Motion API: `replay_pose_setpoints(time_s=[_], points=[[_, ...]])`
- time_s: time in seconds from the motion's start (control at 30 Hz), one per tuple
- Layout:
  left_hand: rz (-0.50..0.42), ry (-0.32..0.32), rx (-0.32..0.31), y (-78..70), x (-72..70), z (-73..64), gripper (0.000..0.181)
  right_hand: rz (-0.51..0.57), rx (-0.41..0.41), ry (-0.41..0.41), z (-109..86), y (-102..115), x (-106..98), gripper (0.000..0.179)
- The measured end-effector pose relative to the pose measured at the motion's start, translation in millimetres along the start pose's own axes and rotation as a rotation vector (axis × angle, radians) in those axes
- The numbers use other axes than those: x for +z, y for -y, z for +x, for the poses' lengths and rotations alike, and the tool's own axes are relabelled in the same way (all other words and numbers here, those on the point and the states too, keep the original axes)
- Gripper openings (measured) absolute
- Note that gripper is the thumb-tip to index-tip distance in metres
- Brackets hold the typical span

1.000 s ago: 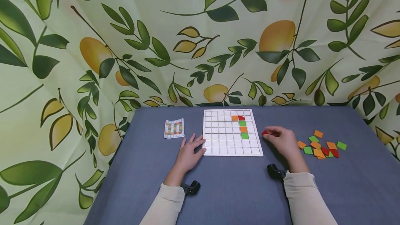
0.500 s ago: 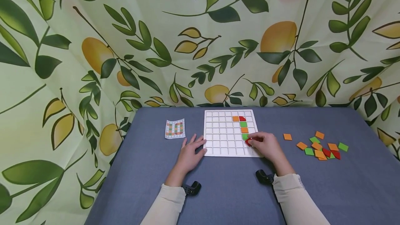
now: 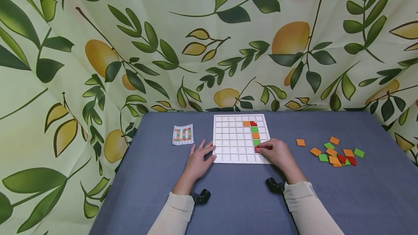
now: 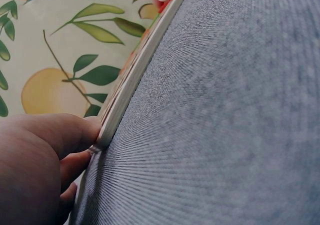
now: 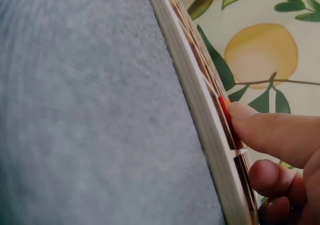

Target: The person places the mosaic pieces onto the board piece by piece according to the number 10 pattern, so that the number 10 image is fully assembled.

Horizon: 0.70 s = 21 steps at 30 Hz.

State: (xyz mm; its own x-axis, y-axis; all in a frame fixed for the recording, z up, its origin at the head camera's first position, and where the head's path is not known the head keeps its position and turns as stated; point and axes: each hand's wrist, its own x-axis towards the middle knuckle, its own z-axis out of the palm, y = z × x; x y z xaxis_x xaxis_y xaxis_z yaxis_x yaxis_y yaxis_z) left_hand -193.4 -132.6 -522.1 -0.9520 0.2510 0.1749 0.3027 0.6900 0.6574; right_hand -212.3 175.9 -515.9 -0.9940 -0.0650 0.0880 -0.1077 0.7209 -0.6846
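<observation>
A white grid board (image 3: 228,144) lies on the table, with an orange tile (image 3: 246,123), a red tile beside it and a column of tiles below in its right part. My right hand (image 3: 277,153) pinches a red tile (image 3: 256,149) at the cell under the lower green tile (image 3: 256,142). In the right wrist view the thumb touches this red tile (image 5: 226,116), which sits low between the board's ridges. My left hand (image 3: 197,160) lies with spread fingers at the board's left edge, thumb and fingertips touching it.
A small card (image 3: 183,134) printed with a coloured grid lies left of the board. Right of my right hand is a loose pile of orange, green and red tiles (image 3: 335,160), with one orange tile (image 3: 300,142) apart from it. A patterned cloth (image 3: 196,46) hangs behind the table.
My right hand has moved left from beside the board onto its right part, bringing the red tile, which now lies squarer in its cell. The left hand has stayed put.
</observation>
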Motion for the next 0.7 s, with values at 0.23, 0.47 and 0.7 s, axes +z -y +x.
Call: replay_pose_setpoints(time_s=[0.23, 0.47, 0.7], points=[[-0.01, 0.003, -0.01, 2.2, 2.0, 0.3, 0.038, -0.008, -0.089, 0.02, -0.1, -1.3, 0.7, 0.011], [-0.012, 0.014, -0.029, 3.3, 2.3, -0.1, 0.039, 0.019, -0.142, 0.027, -1.0, -3.0, 0.1, 0.009], [-0.01, 0.017, -0.02, 2.9, 2.7, 0.0, 0.039, -0.001, -0.185, -0.055, -3.1, 1.5, 5.1, 0.01]])
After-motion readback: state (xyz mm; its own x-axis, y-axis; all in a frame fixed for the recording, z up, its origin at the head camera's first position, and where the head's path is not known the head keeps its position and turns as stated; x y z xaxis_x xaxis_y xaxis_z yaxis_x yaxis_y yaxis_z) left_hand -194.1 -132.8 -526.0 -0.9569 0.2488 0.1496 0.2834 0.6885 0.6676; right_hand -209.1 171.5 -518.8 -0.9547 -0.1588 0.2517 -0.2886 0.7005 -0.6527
